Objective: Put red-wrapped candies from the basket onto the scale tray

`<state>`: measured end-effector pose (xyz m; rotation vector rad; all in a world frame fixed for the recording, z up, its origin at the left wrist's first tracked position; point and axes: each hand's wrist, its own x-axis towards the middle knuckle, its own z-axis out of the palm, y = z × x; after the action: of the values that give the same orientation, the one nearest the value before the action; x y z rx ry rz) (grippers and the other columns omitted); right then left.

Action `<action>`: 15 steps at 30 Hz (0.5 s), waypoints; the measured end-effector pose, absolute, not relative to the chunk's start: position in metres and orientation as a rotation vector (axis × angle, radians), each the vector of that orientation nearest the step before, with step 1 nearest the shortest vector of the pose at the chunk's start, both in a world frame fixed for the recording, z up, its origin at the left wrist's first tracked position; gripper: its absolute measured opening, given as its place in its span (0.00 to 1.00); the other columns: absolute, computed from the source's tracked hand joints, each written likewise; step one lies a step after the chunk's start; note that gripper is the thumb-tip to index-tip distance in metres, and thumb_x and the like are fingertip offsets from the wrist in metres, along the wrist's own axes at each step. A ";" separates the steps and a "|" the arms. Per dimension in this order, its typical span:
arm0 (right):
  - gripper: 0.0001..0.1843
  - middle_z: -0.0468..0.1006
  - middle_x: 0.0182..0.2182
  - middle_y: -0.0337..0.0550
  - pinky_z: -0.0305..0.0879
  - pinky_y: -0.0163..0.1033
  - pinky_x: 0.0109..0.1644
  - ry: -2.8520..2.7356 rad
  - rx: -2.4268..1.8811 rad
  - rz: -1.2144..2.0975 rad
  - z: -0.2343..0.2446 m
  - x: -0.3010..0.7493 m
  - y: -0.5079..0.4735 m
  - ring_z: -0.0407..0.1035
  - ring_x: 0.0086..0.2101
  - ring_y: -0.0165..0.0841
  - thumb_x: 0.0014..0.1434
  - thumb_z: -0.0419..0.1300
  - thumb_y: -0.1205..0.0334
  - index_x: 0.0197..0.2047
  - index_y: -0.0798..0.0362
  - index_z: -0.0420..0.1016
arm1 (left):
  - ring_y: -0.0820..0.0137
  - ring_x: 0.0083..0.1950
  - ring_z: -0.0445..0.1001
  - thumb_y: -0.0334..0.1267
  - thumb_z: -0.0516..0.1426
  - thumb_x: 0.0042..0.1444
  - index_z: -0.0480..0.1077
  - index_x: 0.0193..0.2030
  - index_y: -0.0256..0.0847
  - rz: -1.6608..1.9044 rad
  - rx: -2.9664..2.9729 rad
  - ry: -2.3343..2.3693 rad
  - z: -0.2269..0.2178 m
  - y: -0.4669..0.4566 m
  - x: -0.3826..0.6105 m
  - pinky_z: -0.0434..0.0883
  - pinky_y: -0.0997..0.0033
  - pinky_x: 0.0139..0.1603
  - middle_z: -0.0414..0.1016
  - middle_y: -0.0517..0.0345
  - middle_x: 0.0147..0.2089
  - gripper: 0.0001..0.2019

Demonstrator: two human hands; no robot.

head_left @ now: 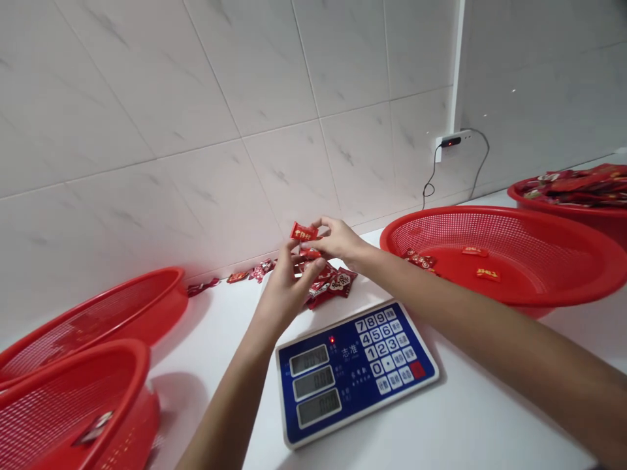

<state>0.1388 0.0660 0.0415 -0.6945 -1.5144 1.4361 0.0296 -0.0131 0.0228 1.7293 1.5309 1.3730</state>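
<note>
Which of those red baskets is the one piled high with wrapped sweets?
The red basket farthest right, heaped with red packets. The wide basket beside it holds only a few, lying apart on its bottom.

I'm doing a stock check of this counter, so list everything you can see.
Red mesh baskets: four, red; two at left, one right of the hands, one at far right.
Wrapped sweets: many, red; piled beyond the scale, strewn along the wall, a few in the right basket, heaped in the far-right basket.
Digital scale: one, blue and white, on the counter.
Counter: one, white, beneath these things.
Wall tiles: several, white with grey veining, behind the counter.
Wall socket: one, white, upper right, with a black plug-in unit.
Cables: two, dark, below the socket.
Hands: two, bare; left hand and right hand meet around one sweet.
</note>
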 end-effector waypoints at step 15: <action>0.13 0.74 0.25 0.34 0.74 0.35 0.34 -0.909 -0.681 1.549 0.020 0.168 0.075 0.72 0.27 0.27 0.52 0.64 0.73 0.36 0.50 0.65 | 0.58 0.42 0.79 0.40 0.58 0.50 0.67 0.45 0.43 1.256 1.858 1.785 0.034 -0.012 -0.002 0.73 0.57 0.43 0.80 0.50 0.43 0.15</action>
<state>0.1676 0.0747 0.0204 -0.6810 -0.9087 1.5487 -0.0019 -0.0124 0.0339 1.8580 1.7847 1.2557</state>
